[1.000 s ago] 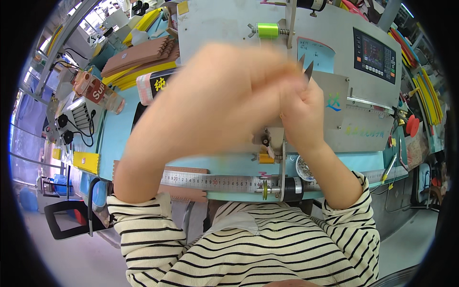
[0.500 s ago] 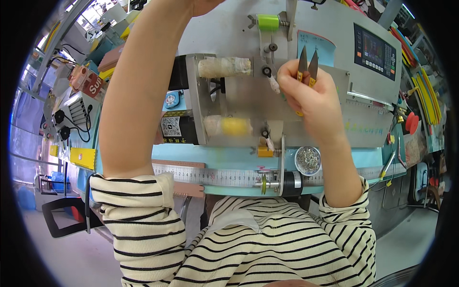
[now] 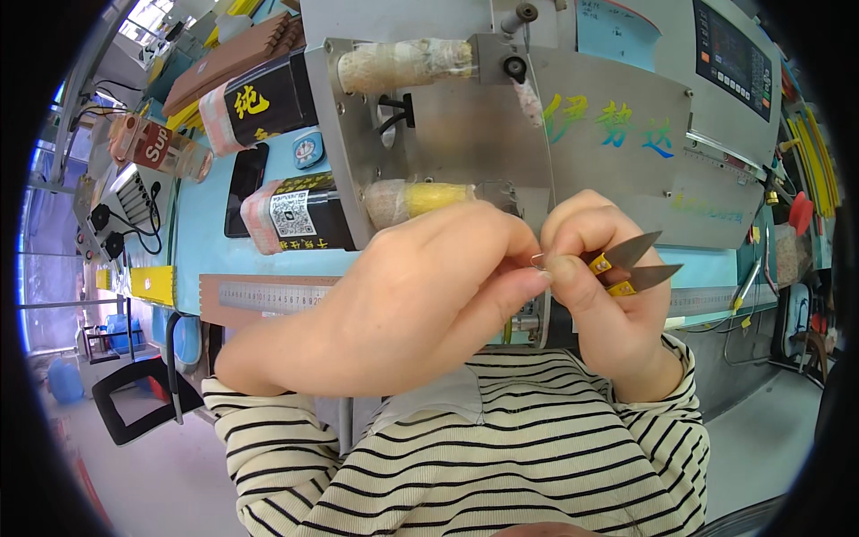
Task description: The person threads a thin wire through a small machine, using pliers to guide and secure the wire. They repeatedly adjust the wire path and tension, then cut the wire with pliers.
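My left hand (image 3: 420, 295) and my right hand (image 3: 599, 295) meet close to the camera, fingertips pinched together on a small metal clip or wire piece (image 3: 540, 260). A pair of small thread snips (image 3: 635, 264) with yellow-marked blades also sits in my right hand, pointing right. Behind the hands stands a grey machine (image 3: 501, 116) with two horizontal rollers, the upper roller (image 3: 403, 64) wrapped in pale tape and the lower roller (image 3: 420, 199) partly yellow.
A light blue bench (image 3: 201, 233) carries a metal ruler (image 3: 268, 294), a black phone (image 3: 244, 188) and black boxes (image 3: 259, 103). A control panel (image 3: 734, 58) sits at upper right, with tools (image 3: 787, 206) beside it. A power strip (image 3: 121, 210) lies at the left.
My left arm came down from above the machine. Both hands dropped lower and closer together, now pinching a small metal piece in front of the machine. The snips stayed in my right hand.
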`<state>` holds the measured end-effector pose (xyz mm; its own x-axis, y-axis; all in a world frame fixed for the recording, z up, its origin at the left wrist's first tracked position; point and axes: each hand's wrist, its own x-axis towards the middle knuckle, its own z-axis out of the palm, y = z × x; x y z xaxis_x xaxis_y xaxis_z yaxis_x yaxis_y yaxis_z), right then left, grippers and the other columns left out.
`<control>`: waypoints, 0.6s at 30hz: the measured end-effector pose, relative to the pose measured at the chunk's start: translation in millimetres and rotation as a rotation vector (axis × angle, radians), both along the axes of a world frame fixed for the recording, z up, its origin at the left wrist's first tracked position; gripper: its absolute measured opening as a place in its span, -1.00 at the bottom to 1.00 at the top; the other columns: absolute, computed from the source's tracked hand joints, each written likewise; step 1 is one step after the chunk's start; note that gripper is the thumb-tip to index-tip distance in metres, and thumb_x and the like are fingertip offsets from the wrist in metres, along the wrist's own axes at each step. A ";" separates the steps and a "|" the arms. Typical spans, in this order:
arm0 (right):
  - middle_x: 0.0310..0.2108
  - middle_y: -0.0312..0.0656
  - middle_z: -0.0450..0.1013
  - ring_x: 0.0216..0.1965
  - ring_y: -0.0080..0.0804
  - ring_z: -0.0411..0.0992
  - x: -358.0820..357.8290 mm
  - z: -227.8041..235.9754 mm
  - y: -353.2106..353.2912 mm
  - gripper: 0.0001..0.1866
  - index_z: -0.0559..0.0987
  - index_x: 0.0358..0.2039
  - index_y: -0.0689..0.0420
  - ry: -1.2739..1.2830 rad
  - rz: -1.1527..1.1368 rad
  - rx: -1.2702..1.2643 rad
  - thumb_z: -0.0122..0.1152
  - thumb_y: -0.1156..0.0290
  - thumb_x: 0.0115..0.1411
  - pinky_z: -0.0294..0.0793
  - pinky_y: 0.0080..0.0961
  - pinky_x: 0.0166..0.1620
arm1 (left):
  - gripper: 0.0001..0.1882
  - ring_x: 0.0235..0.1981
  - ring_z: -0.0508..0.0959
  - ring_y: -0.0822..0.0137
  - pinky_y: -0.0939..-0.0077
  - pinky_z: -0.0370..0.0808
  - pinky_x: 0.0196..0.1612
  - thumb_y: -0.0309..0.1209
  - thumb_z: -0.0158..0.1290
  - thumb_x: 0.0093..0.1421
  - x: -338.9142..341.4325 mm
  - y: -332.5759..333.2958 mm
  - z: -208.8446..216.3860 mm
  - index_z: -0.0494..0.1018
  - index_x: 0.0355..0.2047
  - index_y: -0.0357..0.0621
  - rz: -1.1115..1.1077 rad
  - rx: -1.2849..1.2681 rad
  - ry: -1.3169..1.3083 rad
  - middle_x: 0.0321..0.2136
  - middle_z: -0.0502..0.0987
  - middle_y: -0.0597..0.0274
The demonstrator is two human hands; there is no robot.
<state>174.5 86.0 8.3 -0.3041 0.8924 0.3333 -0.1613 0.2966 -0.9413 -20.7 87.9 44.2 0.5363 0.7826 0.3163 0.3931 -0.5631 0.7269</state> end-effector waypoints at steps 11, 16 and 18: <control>-0.40 -0.19 0.49 -0.45 -0.61 0.42 55.7 20.6 -24.8 -0.72 0.51 -0.12 0.30 -0.070 0.031 -0.320 0.15 0.67 0.11 0.31 -0.75 -0.42 | -0.72 -0.50 0.47 0.21 0.44 0.45 -0.47 -0.49 0.16 -0.21 -2.5 27.7 -9.6 0.46 -0.41 -0.29 -0.134 0.736 -0.031 -0.48 0.47 0.14; -0.34 -0.21 0.53 -0.44 -0.60 0.46 196.4 -20.0 -3.9 -0.74 0.58 -0.15 0.30 -0.481 -0.980 -0.025 0.15 0.41 0.22 0.39 -0.66 -0.39 | -0.80 -0.47 0.49 0.20 0.40 0.43 -0.39 -0.52 0.21 -0.06 -5.5 26.9 0.3 0.48 -0.38 -0.22 -0.175 0.518 -0.020 -0.46 0.52 0.17; -0.29 -0.19 0.57 -0.31 -0.49 0.50 262.7 -52.1 2.8 -0.69 0.60 -0.15 0.30 -0.765 -1.321 0.039 0.19 0.33 0.21 0.44 -0.55 -0.20 | -0.82 -0.47 0.49 0.21 0.41 0.43 -0.39 -0.52 0.21 -0.03 -3.2 28.5 -0.6 0.48 -0.38 -0.22 -0.171 0.501 -0.067 -0.46 0.52 0.18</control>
<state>437.2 88.8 -43.8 0.5731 0.6497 0.4995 0.7362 -0.1404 -0.6621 -23.9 116.4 43.6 0.6087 0.4296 0.6670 0.2268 -0.8999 0.3726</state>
